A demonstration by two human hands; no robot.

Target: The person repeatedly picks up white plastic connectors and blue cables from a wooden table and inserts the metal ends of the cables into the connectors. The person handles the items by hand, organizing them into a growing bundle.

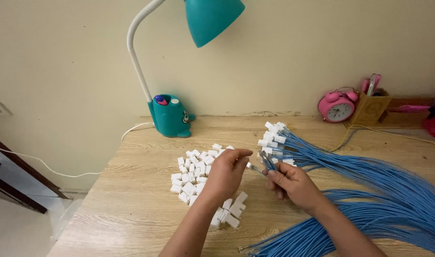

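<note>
My left hand point(225, 172) hovers over a pile of small white plastic connector housings point(193, 171), its fingertips pinched on one white housing near the wire ends. My right hand point(293, 183) grips a small bunch of thin blue wires point(267, 162) with bare metal tips pointing left toward the left hand. A large bundle of blue wires point(369, 190) fans across the right half of the wooden desk point(131, 204). Several wires at the bundle's far end carry white housings point(273, 135).
A teal desk lamp point(172, 114) stands at the back with its white cord trailing left. A pink alarm clock point(337, 107) and a wooden pen holder point(372, 107) sit at the back right. More loose wire ends point(255, 247) lie near the front edge.
</note>
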